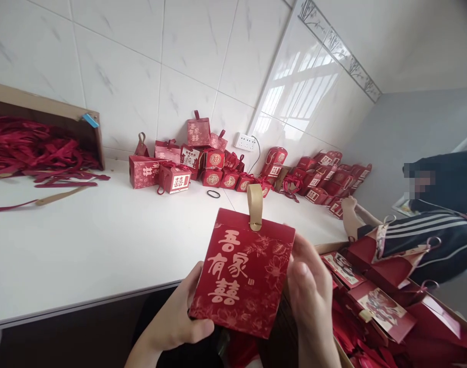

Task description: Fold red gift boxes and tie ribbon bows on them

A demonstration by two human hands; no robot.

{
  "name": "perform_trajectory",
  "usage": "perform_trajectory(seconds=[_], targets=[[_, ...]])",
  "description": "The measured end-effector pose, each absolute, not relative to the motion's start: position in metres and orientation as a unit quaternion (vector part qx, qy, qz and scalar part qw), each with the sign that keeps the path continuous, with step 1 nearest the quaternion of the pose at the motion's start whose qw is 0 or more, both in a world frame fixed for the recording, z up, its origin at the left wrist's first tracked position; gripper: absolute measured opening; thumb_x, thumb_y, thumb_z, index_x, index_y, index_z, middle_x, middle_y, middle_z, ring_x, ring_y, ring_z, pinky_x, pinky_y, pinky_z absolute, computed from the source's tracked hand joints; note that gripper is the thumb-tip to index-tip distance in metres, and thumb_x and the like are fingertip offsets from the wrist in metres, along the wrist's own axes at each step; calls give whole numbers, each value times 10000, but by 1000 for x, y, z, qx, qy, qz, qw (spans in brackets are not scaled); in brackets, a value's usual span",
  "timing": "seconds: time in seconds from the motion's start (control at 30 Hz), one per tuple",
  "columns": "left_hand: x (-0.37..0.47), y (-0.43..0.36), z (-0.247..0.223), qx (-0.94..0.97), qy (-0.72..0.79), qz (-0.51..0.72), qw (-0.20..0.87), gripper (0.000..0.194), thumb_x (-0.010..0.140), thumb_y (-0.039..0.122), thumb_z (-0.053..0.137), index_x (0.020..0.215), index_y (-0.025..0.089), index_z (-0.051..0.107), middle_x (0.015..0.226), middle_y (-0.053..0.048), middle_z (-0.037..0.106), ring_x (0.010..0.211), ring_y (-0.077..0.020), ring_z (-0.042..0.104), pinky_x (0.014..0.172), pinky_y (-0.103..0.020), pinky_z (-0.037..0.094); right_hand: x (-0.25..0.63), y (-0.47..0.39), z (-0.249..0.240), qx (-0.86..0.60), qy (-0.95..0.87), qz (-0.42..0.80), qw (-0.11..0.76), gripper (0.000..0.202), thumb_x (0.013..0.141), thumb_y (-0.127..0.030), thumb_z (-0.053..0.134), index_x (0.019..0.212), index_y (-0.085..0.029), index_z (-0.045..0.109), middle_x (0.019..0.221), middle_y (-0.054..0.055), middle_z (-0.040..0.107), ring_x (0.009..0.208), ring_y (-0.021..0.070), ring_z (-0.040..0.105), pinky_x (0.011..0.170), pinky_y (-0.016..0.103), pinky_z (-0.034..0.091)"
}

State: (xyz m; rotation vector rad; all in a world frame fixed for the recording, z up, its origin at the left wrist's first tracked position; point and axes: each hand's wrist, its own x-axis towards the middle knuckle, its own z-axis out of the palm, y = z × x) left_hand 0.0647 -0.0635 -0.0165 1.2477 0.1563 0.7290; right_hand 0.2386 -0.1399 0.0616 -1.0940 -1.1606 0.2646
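A red gift box (244,271) with pale Chinese characters, printed flowers and a gold ribbon loop (255,207) at its top is held up in front of me, over the table's front edge. My left hand (180,306) grips its lower left side, thumb on the near face's bottom corner. On the right side, my right hand (310,286) has its fingers behind the box and its thumb along the edge. The back of the box is hidden. Something red, partly covered, lies below it.
On the white table (84,240) stand several red boxes (176,179) by the wall. A carton of red ribbons (38,145) is at left, a power strip (246,142) behind. At right, a co-worker (440,225) reaches toward stacked boxes (321,174), near a carton of larger boxes (382,306).
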Motion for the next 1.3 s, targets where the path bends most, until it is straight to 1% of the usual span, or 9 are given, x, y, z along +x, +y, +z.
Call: perform_trajectory(seconds=[0.07,0.13,0.23,0.3,0.37,0.6,0.87,1.1,1.3], targets=[[63,-62,-19,578,89,332,740,824,639,503,731,1334,228,386,1330,-149,502,1216,-349,488,979,-448,427,242,-132,85,-513,-545,55,661,485,791,-520,623,1173,-221,621,1055,96,698,937,257,667,761,346,545],[62,-60,-21,590,113,321,732,814,620,497,743,1306,215,408,1311,-146,514,1203,-345,495,989,-452,417,244,-123,110,-542,-582,41,604,453,779,-541,626,1099,-221,657,931,67,717,874,230,668,748,331,533],[64,-60,-21,602,136,311,723,777,604,493,754,1257,204,447,1291,-139,527,1189,-341,499,1008,-465,395,243,-110,136,-555,-638,92,526,320,806,-497,616,832,-189,697,722,33,701,709,173,653,657,269,509],[66,-60,-20,602,127,317,722,759,611,502,746,1247,208,454,1285,-137,529,1177,-339,506,1000,-467,401,240,-103,144,-558,-638,113,518,281,811,-438,634,709,-178,663,587,6,660,582,133,614,560,225,474],[68,-61,-18,596,110,326,725,741,625,510,735,1244,215,455,1279,-136,532,1174,-337,509,982,-458,417,237,-99,145,-555,-619,121,542,245,814,-398,640,712,-176,650,525,-13,634,496,108,577,489,201,439],[69,-61,-18,577,89,329,743,739,639,509,734,1255,224,442,1276,-133,538,1173,-325,518,953,-428,443,232,-91,142,-551,-592,132,573,262,772,-406,675,681,-163,641,538,1,645,472,106,571,451,194,433],[72,-62,-17,575,87,327,745,812,628,510,735,1309,210,410,1291,-150,530,1191,-337,505,956,-433,441,231,-87,146,-587,-581,73,559,290,722,-432,697,659,-151,669,521,-15,581,430,75,470,395,183,341],[72,-62,-18,571,79,335,746,829,630,507,736,1330,225,392,1324,-145,505,1214,-344,487,970,-445,434,231,-84,144,-581,-594,64,552,285,730,-447,692,720,-164,726,536,-13,581,442,83,456,401,200,345],[71,-62,-16,574,86,323,748,811,628,508,745,1309,217,413,1311,-149,519,1210,-352,491,972,-456,435,230,-83,147,-583,-602,63,542,284,739,-449,700,694,-169,725,523,-13,592,440,81,459,402,196,325]])
